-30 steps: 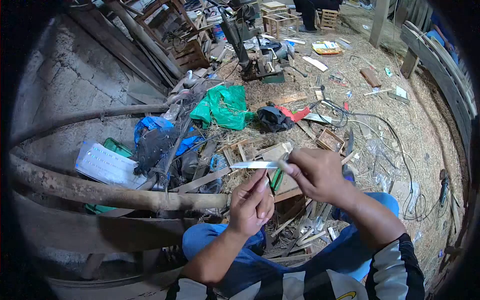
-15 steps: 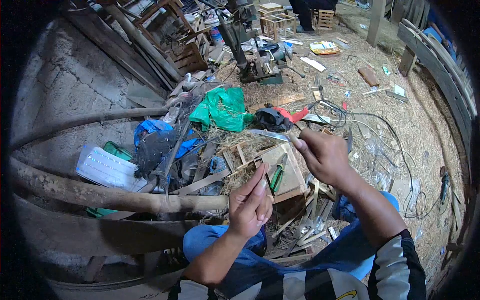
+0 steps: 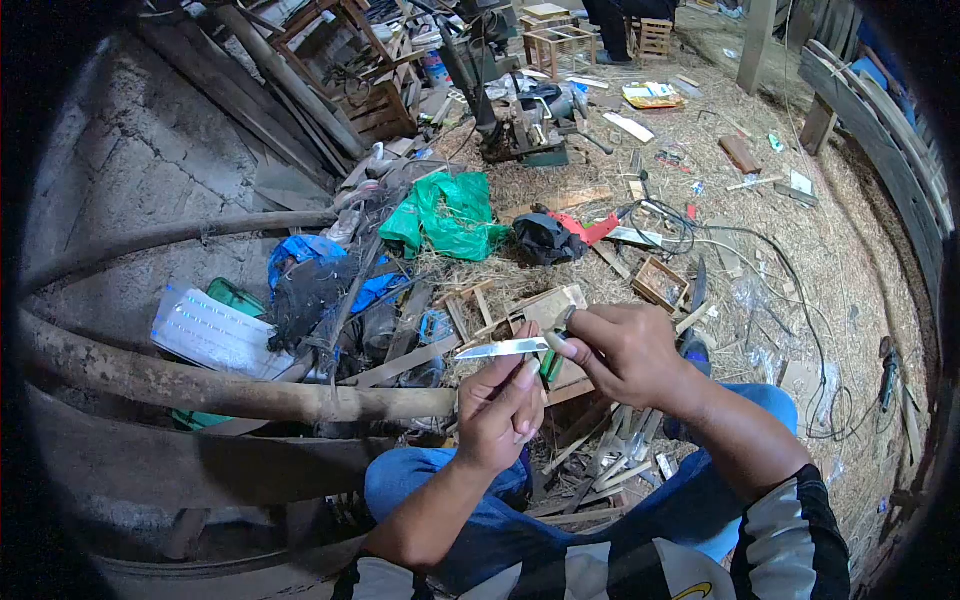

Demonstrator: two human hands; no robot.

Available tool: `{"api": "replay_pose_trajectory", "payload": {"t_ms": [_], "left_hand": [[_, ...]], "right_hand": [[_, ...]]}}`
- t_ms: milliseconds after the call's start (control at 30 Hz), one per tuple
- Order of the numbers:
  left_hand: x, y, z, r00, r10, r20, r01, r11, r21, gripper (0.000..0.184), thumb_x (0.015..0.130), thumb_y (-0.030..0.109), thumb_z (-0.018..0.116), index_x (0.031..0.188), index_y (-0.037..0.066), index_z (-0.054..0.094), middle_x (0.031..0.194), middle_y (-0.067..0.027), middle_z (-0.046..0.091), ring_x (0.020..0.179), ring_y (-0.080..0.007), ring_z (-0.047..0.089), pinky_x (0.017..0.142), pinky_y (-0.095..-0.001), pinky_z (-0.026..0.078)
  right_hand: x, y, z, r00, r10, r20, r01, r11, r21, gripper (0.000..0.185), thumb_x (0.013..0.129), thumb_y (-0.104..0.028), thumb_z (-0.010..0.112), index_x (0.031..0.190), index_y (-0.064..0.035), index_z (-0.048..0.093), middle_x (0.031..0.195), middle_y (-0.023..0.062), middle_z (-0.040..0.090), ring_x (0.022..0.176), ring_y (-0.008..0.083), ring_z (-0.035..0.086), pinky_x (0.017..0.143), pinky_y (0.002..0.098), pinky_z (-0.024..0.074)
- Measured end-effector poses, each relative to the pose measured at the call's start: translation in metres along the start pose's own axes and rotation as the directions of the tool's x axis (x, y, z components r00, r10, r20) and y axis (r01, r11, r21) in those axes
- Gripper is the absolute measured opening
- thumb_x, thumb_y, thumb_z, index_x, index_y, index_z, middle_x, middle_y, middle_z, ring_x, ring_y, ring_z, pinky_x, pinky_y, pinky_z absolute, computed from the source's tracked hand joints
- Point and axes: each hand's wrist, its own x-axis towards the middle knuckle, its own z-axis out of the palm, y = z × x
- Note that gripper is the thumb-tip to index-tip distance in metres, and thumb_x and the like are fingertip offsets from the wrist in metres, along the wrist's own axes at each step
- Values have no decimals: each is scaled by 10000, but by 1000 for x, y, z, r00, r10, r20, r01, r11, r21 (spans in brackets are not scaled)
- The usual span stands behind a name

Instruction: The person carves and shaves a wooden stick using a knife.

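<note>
My right hand grips a knife whose bright blade points left. That blade lies across the fingertips of my left hand, or just above them; which one I cannot tell. The left fingers are pinched together with the thumb, and whatever they hold is too small or hidden to name. Behind the hands is a light wooden board, partly covered by them. A green-handled tool rests on it, mostly hidden behind the knife and right hand.
A bamboo pole runs along the left. Ahead lie a green plastic bag, a black-and-red power tool and a small wooden box. Cables and wood scraps litter the shavings-covered floor. Another person's legs show at the back.
My right hand has come down and slightly left, bringing the knife from above the board to the left fingertips. The small wooden box is now uncovered. My left hand stays almost still.
</note>
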Motion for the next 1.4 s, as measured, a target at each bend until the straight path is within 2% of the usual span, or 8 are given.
{"api": "replay_pose_trajectory", "payload": {"t_ms": [100,233,300,767,900,967,1233,1400], "left_hand": [[0,-5,-8,997,51,58,-46,996,-79,411,1006,46,482,1416,40,498,578,22,471,428,-46,346,420,-216,338],[-1,-1,-4,988,81,135,-78,997,-26,452,1001,55,472,1452,88,459,1135,-61,691,432,-40,373,403,-215,357],[-1,2,1,1000,22,-8,-22,999,37,422,1009,61,484,1431,42,480,558,35,453,427,-41,351,414,-212,336],[-3,3,4,996,52,78,-53,998,23,434,999,45,478,1433,50,478,827,-48,675,413,-64,338,401,-226,342],[-3,-3,-2,995,-89,49,86,994,75,418,984,113,572,1395,51,531,612,3,523,431,-50,388,402,-216,319],[-3,-7,-3,991,-132,-8,132,983,131,438,979,129,586,1406,58,521,598,8,509,430,-55,395,398,-213,312],[-3,-13,-1,991,-133,-3,131,970,205,427,1015,148,530,1428,50,492,948,-42,694,508,-34,447,448,-200,364],[-4,-14,3,998,-66,-23,70,941,332,402,1032,147,497,1422,48,496,762,-2,568,465,-39,398,422,-206,341]], "right_hand": [[4,12,3,996,70,-58,-72,997,-32,268,943,-365,587,845,-116,574,669,90,589,591,326,621,480,445,452],[9,10,-10,984,149,-100,-153,988,-31,251,955,-331,576,858,-100,574,680,97,597,600,338,618,492,451,453],[3,10,-2,990,94,-101,-95,995,-7,258,949,-344,586,855,-104,576,675,96,597,601,336,620,493,449,452],[8,17,-6,973,226,-47,-229,969,-90,284,964,-365,568,864,-99,578,649,133,595,617,349,631,502,457,447],[6,-1,-6,956,280,88,-292,880,375,349,948,-392,620,980,-44,624,729,159,619,664,338,639,595,426,470],[5,-3,3,976,211,47,-201,811,550,264,950,-268,669,945,-12,604,723,1,511,661,68,449,574,277,374],[12,12,5,947,318,40,-270,722,637,194,949,-175,661,920,6,601,727,65,559,700,99,464,636,300,432],[13,19,4,913,406,37,-346,724,597,242,959,-210,657,884,9,589,707,25,519,686,86,447,608,289,404]]}}
